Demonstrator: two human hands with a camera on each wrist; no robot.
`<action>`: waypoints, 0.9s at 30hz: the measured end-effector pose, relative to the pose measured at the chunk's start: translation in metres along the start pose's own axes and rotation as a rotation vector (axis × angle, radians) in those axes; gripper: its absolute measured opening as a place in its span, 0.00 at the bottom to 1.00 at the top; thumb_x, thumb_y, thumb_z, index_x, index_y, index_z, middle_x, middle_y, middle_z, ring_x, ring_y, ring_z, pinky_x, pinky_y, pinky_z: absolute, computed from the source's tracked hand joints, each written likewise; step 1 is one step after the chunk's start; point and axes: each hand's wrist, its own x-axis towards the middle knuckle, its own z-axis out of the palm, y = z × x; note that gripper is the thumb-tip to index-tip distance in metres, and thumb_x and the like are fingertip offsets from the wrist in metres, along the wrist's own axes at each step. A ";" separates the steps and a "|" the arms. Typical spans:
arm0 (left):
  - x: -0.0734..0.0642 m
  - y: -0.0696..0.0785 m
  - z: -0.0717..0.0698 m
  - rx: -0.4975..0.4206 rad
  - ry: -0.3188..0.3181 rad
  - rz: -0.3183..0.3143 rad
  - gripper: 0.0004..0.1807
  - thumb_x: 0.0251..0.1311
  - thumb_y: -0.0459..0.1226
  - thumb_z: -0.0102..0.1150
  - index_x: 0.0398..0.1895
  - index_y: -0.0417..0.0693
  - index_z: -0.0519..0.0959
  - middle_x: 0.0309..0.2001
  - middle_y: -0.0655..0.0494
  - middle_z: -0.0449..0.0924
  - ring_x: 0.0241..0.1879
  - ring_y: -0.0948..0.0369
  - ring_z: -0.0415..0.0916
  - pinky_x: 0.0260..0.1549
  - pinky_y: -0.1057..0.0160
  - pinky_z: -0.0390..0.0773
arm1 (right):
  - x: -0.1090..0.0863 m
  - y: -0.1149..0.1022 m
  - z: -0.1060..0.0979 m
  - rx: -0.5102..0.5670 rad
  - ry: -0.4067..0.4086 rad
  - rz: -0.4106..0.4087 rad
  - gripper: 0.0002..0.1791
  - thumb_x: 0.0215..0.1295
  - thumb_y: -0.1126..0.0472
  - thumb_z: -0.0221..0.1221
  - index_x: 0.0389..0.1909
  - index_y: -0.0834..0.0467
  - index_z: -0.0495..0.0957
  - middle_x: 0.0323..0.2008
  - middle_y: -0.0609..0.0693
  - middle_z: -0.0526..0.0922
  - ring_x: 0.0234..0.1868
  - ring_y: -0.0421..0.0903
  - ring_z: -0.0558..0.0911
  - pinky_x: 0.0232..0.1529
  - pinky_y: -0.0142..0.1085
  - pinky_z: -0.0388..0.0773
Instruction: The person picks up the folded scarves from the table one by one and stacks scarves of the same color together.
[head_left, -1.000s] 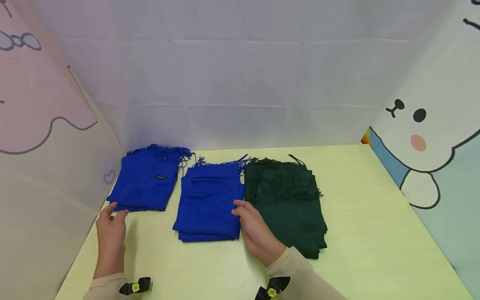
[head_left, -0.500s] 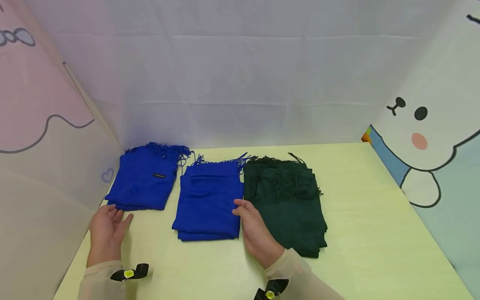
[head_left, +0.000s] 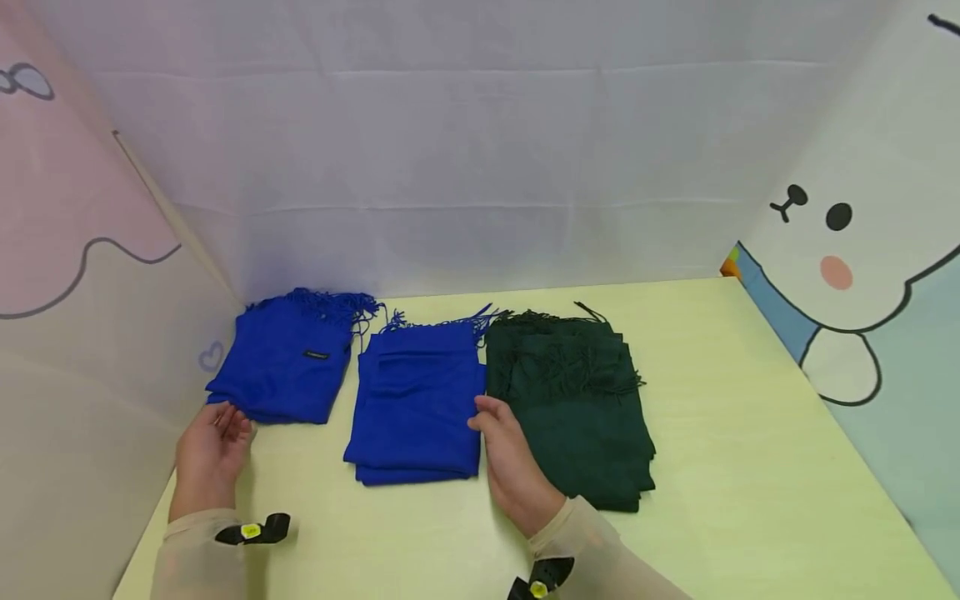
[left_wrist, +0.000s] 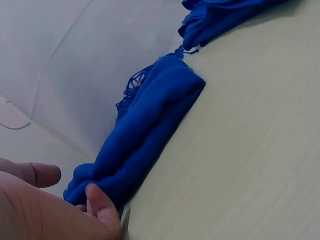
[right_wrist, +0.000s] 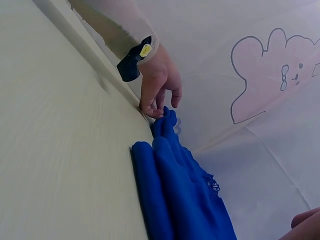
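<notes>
A folded blue scarf (head_left: pixel 285 367) with a small dark label lies at the back left of the table. My left hand (head_left: pixel 212 450) is at its near left corner, thumb and fingers brought together on the edge; some fingertips are hidden by cloth in the left wrist view. A second folded blue scarf (head_left: pixel 420 408) lies in the middle, its fringe toward the back. My right hand (head_left: pixel 517 471) rests at its right edge with relaxed fingers, between it and a folded dark green scarf (head_left: pixel 577 442). In the right wrist view only a bit of that hand shows.
The pale yellow table (head_left: pixel 750 467) extends to the right of the green scarf. A white cloth wall (head_left: pixel 480 167) rises behind, with printed cloth walls at left and right. The left wall (head_left: pixel 97 400) stands close beside my left hand.
My left hand first shifted left, thumb spread; now its thumb has come in toward the fingers at the left scarf's corner, which sits slightly higher. My right hand has hardly moved.
</notes>
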 end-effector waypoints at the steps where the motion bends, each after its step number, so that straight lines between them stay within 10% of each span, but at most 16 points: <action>1: 0.001 0.000 0.000 0.065 -0.002 0.026 0.10 0.69 0.33 0.57 0.50 0.52 0.71 0.41 0.61 0.71 0.37 0.63 0.70 0.35 0.68 0.76 | 0.000 0.000 0.002 -0.003 0.002 -0.004 0.29 0.67 0.66 0.49 0.69 0.66 0.60 0.74 0.60 0.53 0.76 0.58 0.48 0.75 0.57 0.40; 8: 0.015 -0.003 0.007 0.320 0.058 0.172 0.19 0.63 0.35 0.66 0.51 0.51 0.67 0.46 0.65 0.66 0.38 0.69 0.68 0.35 0.74 0.75 | -0.002 -0.002 0.010 -0.015 -0.069 -0.020 0.27 0.70 0.65 0.49 0.69 0.64 0.61 0.73 0.59 0.57 0.74 0.59 0.53 0.75 0.56 0.44; 15: 0.026 0.008 0.014 0.122 -0.008 0.076 0.48 0.60 0.31 0.67 0.79 0.58 0.50 0.74 0.67 0.53 0.69 0.70 0.57 0.69 0.70 0.58 | -0.003 -0.004 0.019 0.010 -0.245 -0.009 0.26 0.76 0.63 0.46 0.71 0.67 0.57 0.72 0.64 0.59 0.75 0.60 0.56 0.76 0.51 0.50; 27: 0.024 0.012 0.019 0.078 -0.048 0.061 0.40 0.68 0.29 0.57 0.79 0.56 0.50 0.76 0.68 0.51 0.70 0.75 0.51 0.68 0.74 0.55 | 0.011 0.005 0.042 0.001 -0.366 0.091 0.28 0.75 0.59 0.51 0.71 0.65 0.61 0.70 0.61 0.66 0.71 0.58 0.66 0.72 0.51 0.61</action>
